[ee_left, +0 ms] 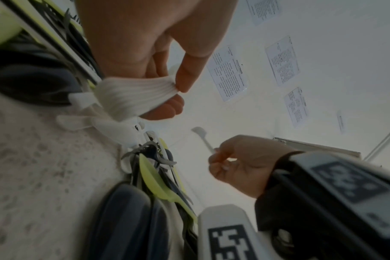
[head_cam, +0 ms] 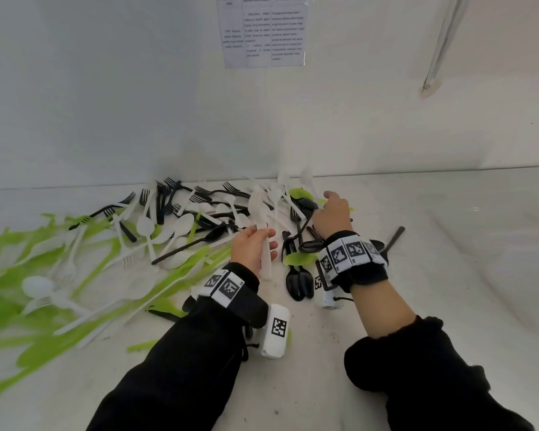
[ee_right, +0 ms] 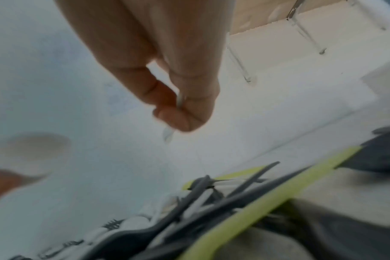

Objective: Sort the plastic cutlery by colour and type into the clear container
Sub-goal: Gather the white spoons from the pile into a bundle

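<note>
Left hand (head_cam: pixel 252 248): fingers (ee_left: pixel 185 77) curl round a stack of white forks (head_cam: pixel 260 225), thumb pressing the ribbed, fanned handle ends against the other digits. The stack's long axis runs away from the person, tines pointing toward the back wall (head_cam: pixel 106 88), handles toward the wrist.

Right hand (head_cam: pixel 332 214): fingers (ee_right: pixel 183 112) closed in a pinch on a thin white cutlery handle (ee_left: pixel 204 139); its rounded far end points up and away, type uncertain through blur.

Both hands hover over the cutlery pile (head_cam: pixel 199 219) on the white desk (head_cam: pixel 448 244): matte black forks and spoons and smooth white pieces tangled at the wall. Green pieces (head_cam: pixel 59 275) spread left of the pile, smeared by motion. Two black spoons (head_cam: pixel 299 283) lie bowl-down between the wrists.
</note>
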Motion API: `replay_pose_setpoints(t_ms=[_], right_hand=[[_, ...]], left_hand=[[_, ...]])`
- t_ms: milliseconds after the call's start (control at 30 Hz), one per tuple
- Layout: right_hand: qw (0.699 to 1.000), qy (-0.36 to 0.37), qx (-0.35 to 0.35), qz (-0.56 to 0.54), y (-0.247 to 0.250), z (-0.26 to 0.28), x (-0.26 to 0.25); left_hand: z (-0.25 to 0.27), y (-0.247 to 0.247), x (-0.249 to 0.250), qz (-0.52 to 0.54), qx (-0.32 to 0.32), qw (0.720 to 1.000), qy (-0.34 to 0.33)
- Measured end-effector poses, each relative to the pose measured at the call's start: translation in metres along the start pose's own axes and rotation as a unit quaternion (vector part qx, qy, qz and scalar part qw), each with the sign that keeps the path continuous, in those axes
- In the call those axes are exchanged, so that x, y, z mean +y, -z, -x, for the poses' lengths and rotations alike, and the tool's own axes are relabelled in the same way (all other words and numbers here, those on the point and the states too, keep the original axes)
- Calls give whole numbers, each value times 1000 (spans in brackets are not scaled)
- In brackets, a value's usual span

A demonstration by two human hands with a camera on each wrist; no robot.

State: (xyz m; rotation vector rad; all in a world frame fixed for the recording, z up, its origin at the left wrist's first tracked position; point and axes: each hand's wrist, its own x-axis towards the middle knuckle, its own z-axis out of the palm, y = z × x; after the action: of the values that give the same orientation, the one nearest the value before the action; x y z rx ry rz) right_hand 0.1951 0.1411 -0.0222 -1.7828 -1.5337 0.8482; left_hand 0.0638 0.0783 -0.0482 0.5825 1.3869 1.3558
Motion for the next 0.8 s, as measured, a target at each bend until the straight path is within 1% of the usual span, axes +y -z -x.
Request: replay_pose_setpoints(t_ms=[67,133,200,300,400,567,633,733,800], right_hand=[[998,49,13,-33,-5,10,-6],[995,94,15,-33,-15,18,-10],[993,115,0,-32,-27,26,-13],[992,112,-26,-49,-45,37,-16],[988,113,-59,-82,-54,47,-18],[986,135,-93,-38,-49,53,-23],[983,136,-119,-23,-48,52,-25],[983,115,-142,-33,-47,49,-28],[981,127,-147,-12,-47,47,-31]], left_hand=[[-2,2,1,3,4,1000,-2],[-4,2,4,13,12,1000,-10],[-6,3,6,25,13,999,-18],[-6,3,10,44,0,999,-31],[-6,2,15,41,-8,998,-37],[-5,8,20,22,-25,999,-35],[-3,12,22,8,-30,999,-31],[-3,17,24,-25,-26,999,-37],[-1,20,27,-33,-16,999,-36]])
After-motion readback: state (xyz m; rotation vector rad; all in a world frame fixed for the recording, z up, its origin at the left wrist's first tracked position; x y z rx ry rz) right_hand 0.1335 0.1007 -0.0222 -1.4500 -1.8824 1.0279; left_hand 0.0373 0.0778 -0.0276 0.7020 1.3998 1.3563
